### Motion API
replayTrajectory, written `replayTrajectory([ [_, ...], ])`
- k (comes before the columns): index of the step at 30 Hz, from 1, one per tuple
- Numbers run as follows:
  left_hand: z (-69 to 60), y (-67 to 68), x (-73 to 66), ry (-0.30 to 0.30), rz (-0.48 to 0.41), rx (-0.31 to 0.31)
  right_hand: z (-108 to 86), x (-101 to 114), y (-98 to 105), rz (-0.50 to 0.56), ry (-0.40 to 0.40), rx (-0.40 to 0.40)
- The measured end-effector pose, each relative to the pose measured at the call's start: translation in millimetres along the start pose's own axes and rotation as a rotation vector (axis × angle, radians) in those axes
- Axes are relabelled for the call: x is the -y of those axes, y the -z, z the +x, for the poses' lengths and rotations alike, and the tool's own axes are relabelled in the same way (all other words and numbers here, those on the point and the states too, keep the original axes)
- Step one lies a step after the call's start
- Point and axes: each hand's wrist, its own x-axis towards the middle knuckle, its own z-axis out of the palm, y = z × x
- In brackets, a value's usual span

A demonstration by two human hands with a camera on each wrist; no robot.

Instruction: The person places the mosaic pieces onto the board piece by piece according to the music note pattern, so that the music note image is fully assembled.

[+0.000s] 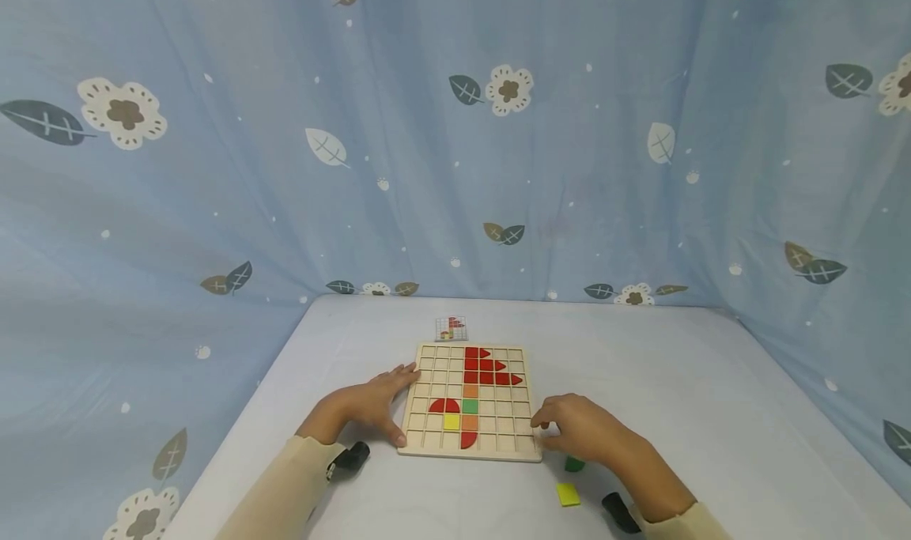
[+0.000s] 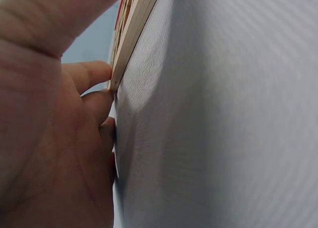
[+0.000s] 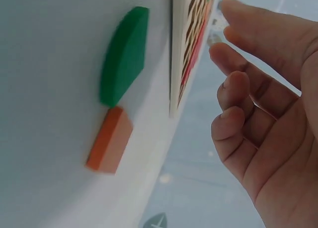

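Observation:
A wooden grid board (image 1: 501, 437) lies on the white table. In it sit red squares with pointed red ends, two orange squares (image 1: 470, 391), a green square (image 1: 470, 406), a yellow square (image 1: 451, 421) and red quarter-rounds (image 1: 468, 440). My left hand (image 1: 373, 402) rests at the board's left edge, fingers and thumb spread; in the left wrist view its fingertips touch the rim. Beside the right edge hovers my right hand (image 1: 580, 428), loosely bent, with nothing seen between thumb and fingers. Below it lies a green quarter-round (image 3: 125, 56) close to an orange piece (image 3: 112, 141).
Nearer the front lies a loose yellow square (image 1: 568, 494). Behind the board is a small pattern card (image 1: 451, 329) with a red and yellow figure on a grid. A blue curtain (image 1: 569, 168) with leaves and flowers hangs behind the table.

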Motion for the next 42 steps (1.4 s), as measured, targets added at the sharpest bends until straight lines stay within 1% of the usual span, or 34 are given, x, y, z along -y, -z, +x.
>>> replayTrajectory([
  [5,0.7,-0.8,0.2,-0.002,-0.005,-0.001,-12.2,-7.4,-1.8,0.034,0.006,0.057],
  [12,0.2,-1.8,1.2,0.015,0.004,-0.005,-28.0,-20.8,-5.1,0.077,0.075,0.111],
  [15,-0.1,-1.2,1.1,0.016,0.002,-0.005,-33.1,-24.2,-6.3,0.111,0.063,0.139],
  [18,-0.1,-0.5,1.0,0.017,0.005,-0.002,-36.8,-25.7,-7.5,0.130,0.073,0.143],
  [22,-0.2,-0.2,0.4,0.011,0.004,0.001,-40.8,-26.0,-9.0,0.153,0.129,0.137],
  [24,-0.2,-0.2,0.3,0.010,0.003,0.002,-42.5,-25.7,-9.7,0.173,0.138,0.146],
  [29,-0.2,-1.1,1.3,0.007,0.001,0.001,-44.0,-23.1,-11.7,0.193,0.118,0.178],
  [35,0.1,-2.3,0.9,0.008,0.000,-0.003,-41.0,-18.4,-13.6,0.152,0.103,0.190],
  [38,0.4,-2.2,0.9,0.014,0.000,-0.002,-36.5,-15.1,-13.0,0.151,0.096,0.180],
  [42,0.5,-1.9,1.9,0.014,0.001,-0.004,-23.8,-8.3,-12.6,0.157,0.089,0.147],
])
